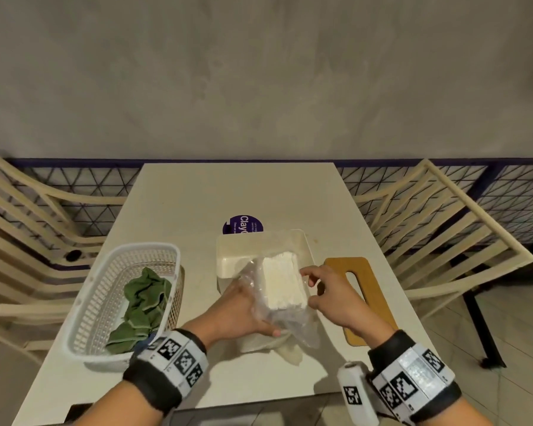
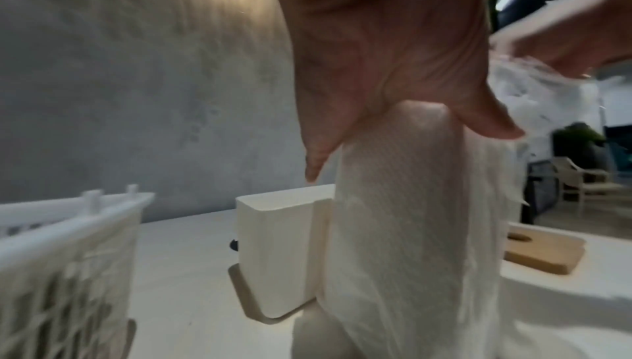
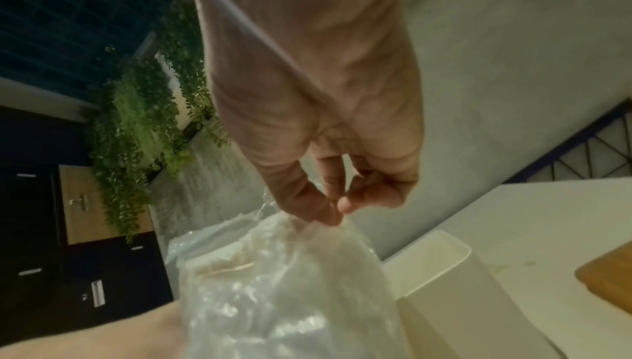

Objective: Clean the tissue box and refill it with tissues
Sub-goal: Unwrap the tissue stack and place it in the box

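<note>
A stack of white tissues in a clear plastic wrapper [image 1: 282,282] is held just above the table, in front of the open cream tissue box [image 1: 228,256]. My left hand [image 1: 250,309] grips the pack from its left side and underneath, with the thumb along the near edge. My right hand [image 1: 310,287] pinches the loose plastic at the pack's right edge. The right wrist view shows thumb and forefinger [image 3: 336,213] closed on the wrapper [image 3: 280,283]. In the left wrist view the pack [image 2: 393,216] fills my palm. The box's wooden lid [image 1: 360,299] lies flat to the right.
A white slatted basket [image 1: 83,318] with a green cloth [image 1: 142,305] stands at the left. A pale cloth [image 1: 285,347] lies under the pack. A purple sticker [image 1: 242,224] sits behind the box. Cream chairs [image 1: 443,241] flank the table.
</note>
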`<state>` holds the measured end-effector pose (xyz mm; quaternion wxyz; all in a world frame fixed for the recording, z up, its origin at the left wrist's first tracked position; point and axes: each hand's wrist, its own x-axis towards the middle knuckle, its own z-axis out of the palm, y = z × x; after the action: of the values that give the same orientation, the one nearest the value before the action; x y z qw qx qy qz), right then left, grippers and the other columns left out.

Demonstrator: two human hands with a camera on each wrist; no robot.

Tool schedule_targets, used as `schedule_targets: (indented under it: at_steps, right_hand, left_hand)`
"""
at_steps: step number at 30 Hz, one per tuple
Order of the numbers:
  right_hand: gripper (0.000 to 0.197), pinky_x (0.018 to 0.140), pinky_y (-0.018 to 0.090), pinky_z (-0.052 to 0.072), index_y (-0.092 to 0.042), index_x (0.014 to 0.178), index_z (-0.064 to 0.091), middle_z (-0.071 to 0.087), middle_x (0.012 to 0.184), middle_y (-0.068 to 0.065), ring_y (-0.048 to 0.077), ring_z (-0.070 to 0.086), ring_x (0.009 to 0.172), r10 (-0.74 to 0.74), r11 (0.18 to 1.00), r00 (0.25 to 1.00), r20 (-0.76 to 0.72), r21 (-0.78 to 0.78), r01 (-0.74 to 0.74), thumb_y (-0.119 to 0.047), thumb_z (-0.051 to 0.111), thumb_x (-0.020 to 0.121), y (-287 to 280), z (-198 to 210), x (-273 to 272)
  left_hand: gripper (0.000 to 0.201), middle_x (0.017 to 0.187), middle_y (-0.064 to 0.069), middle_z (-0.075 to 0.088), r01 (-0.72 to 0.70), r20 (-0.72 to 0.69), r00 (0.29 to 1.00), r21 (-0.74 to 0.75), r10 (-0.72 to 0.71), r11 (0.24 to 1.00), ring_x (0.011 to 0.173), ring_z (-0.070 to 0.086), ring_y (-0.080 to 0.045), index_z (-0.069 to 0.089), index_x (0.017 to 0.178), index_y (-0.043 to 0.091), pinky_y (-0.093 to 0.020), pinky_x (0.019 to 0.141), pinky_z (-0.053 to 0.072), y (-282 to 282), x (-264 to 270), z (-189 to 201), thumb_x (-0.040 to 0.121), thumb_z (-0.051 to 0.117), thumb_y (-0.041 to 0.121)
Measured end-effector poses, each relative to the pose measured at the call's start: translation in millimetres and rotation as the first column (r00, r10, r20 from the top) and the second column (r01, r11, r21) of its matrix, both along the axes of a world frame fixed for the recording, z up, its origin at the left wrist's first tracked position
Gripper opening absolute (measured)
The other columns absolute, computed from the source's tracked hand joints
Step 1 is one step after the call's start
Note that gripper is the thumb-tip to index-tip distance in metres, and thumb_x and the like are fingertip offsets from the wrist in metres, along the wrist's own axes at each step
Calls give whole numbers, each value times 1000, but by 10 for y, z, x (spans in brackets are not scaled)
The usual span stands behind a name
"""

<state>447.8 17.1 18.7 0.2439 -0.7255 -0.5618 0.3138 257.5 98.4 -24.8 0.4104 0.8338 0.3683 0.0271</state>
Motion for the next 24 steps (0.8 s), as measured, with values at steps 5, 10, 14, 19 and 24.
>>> schedule_targets:
  at_steps: [5,10,14,19,24]
  right_hand:
    - [24,78,29,43,-14,93,68,66,91,0,20,58,86,-181,983,918,-354,-84,161,-6,45,92,-106,-92,309]
    - [19,76,32,45,-9,96,65,65,91,5,19,57,85,-354,928,793,-496,-292,231,-24,54,92,-257,-151,607]
    - [20,67,35,51,-5,103,61,64,84,10,22,59,75,-553,826,542,-632,-501,259,-19,59,88,-332,-220,732]
    - [22,44,26,48,-4,103,58,61,82,12,21,57,69,-601,792,458,-656,-565,231,-17,62,85,-391,-340,788]
    - [29,40,24,49,1,102,59,64,79,15,19,63,57,-556,827,361,-749,-541,151,-15,68,80,-295,-444,632]
  left_hand:
    - [133,156,3,8,-19,-30,999,204,26,979,144,8,-18,-4,147,23,-38,119,12,-152,441,-55,48,70,72]
    - [133,157,-4,1,185,-161,977,287,-143,940,145,-4,-22,-15,146,23,-39,118,-8,-248,761,-68,54,71,68]
    - [127,156,-4,5,266,-190,958,313,-215,912,144,3,-23,-18,145,31,-44,118,-5,-317,938,-155,58,69,64]
    - [105,154,-2,10,346,-266,930,409,-252,845,135,20,-28,4,144,35,-42,113,15,-355,976,-213,62,64,61]
    - [101,156,-1,9,385,-360,908,511,-215,768,128,24,-29,9,142,38,-44,107,21,-324,740,-125,59,60,62]
